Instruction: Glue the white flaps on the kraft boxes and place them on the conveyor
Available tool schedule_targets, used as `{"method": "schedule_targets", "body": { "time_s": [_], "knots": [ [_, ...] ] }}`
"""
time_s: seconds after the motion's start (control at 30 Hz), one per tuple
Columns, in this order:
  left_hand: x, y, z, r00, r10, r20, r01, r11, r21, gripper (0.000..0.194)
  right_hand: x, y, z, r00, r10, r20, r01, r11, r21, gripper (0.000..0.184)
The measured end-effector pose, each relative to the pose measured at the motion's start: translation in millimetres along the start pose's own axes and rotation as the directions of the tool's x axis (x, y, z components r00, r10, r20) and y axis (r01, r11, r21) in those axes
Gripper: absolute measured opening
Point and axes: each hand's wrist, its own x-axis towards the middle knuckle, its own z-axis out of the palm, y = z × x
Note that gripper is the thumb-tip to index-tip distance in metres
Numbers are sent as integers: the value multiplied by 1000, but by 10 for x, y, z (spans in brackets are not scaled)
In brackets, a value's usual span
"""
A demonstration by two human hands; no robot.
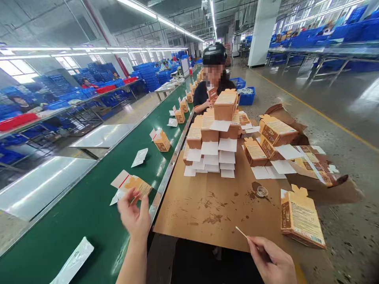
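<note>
My right hand is closed on the stem of a cotton swab, its tip pointing up and left over the cardboard sheet. Over the green conveyor belt, my left hand has its fingers curled but apart, with nothing seen between them. Just beyond those fingers lies an orange-and-white carton with its white flap up; the fingers overlap its near side, and I cannot tell whether they touch. A silvery sachet lies partly under that carton. A small clear dish stands on the cardboard, ringed by brown stains.
Stacked cartons with white flaps out stand on the cardboard sheet. Another carton lies at the right. More cartons and sachets line the belt. A co-worker sits behind the stack, holding a carton.
</note>
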Motion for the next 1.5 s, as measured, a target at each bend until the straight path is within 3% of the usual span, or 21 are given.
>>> {"method": "schedule_targets", "body": {
  "time_s": [0.07,0.13,0.23,0.33,0.4,0.5,0.6,0.67,0.73,0.8,0.9,1.07,1.23,1.4,1.5],
  "knots": [
    [272,285,696,967,-171,190,174,985,1,51,53,-20,18,999,-4,-41,5,1000,28,19],
    [511,500,1352,850,-394,349,377,919,118,47,90,-39,30,998,-5,-67,8,999,44,19],
    [722,625,2173,727,-491,479,442,870,221,55,97,-61,19,997,-2,-79,6,999,45,18],
    [768,614,2657,643,-528,555,449,847,285,54,62,-78,-29,997,-8,-80,8,1000,7,18],
    [788,610,2729,604,-538,588,461,838,294,48,36,-95,-75,996,-2,-86,1,1000,-14,18],
    [819,620,2426,604,-523,602,485,840,243,46,19,-136,-145,993,19,-115,-22,1000,-19,17],
    [655,554,1726,651,-460,604,510,854,100,58,20,-180,-184,991,26,-131,-29,999,-21,18],
    [350,449,1190,669,-391,632,549,834,-64,72,29,-201,-157,994,21,-105,-24,999,-26,18],
    [-61,335,739,628,-449,635,610,791,-43,81,45,-216,-55,999,-7,-42,5,999,-32,18],
    [-463,247,460,551,-535,640,665,745,51,87,67,-223,134,997,-66,43,68,996,-59,22],
    [-830,182,355,468,-605,644,682,711,171,89,85,-222,527,971,-153,184,173,980,-96,30],
    [-883,149,406,450,-616,647,664,715,219,89,33,-187,1012,922,-205,328,249,963,-101,36],
    [-912,106,345,458,-575,678,624,751,215,83,1,-96,1059,905,-196,378,255,961,-112,38],
    [-975,119,321,453,-540,709,592,777,213,82,31,-25,1009,931,-155,330,207,970,-127,37],
    [-1028,173,288,498,-513,700,536,816,217,83,38,-51,870,955,-128,269,165,979,-122,37]
  ]
}}
